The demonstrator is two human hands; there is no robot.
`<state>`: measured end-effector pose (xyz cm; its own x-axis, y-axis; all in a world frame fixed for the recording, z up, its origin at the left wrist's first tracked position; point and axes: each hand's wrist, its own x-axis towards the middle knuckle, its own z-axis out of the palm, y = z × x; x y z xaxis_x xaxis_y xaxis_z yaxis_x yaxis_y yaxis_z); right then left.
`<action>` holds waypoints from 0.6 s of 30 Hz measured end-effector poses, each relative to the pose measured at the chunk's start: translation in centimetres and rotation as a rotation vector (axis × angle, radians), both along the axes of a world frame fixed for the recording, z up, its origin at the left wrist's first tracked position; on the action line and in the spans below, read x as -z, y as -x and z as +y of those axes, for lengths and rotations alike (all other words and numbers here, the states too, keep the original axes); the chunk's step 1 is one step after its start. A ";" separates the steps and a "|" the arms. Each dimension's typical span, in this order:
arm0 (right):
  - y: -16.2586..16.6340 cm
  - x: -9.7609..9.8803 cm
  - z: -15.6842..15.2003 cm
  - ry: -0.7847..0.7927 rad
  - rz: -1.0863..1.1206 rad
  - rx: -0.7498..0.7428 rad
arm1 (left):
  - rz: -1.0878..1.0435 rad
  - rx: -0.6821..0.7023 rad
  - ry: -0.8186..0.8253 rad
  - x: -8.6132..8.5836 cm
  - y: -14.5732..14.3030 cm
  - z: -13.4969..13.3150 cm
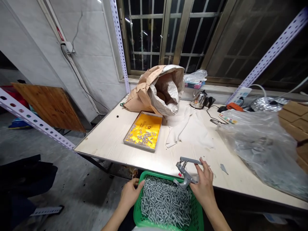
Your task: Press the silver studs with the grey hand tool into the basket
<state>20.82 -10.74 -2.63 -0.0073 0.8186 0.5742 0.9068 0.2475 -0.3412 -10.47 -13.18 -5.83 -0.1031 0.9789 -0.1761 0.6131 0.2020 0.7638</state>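
Note:
A green basket (197, 211) full of small grey metal screws (166, 202) sits in front of me, below the table's near edge. My left hand (130, 192) rests on the basket's left rim, fingers curled over it. In my right hand (204, 186) is a grey hand press tool (184, 171) with a spring and a red tip, fingers wrapped round its handles. The tool hangs over the basket's far rim at the table edge.
On the pale wooden table (110, 134) lie a yellow-lined tray (144, 130) with several screws, a torn brown paper sack (156, 89), white cloth (187, 128), a kettle (199, 100) and a large clear plastic bag (262, 144). Perforated metal struts flank both sides.

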 end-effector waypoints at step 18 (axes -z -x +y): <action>0.8 0.0 3.2 -0.117 -0.123 -0.125 | 0.798 0.020 0.041 -9.5 1.5 23.1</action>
<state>19.99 -7.55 -2.64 -0.1809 0.7346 0.6539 0.8996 0.3923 -0.1918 -11.95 9.88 3.66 -0.1961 0.9762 -0.0927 0.9752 0.2040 0.0854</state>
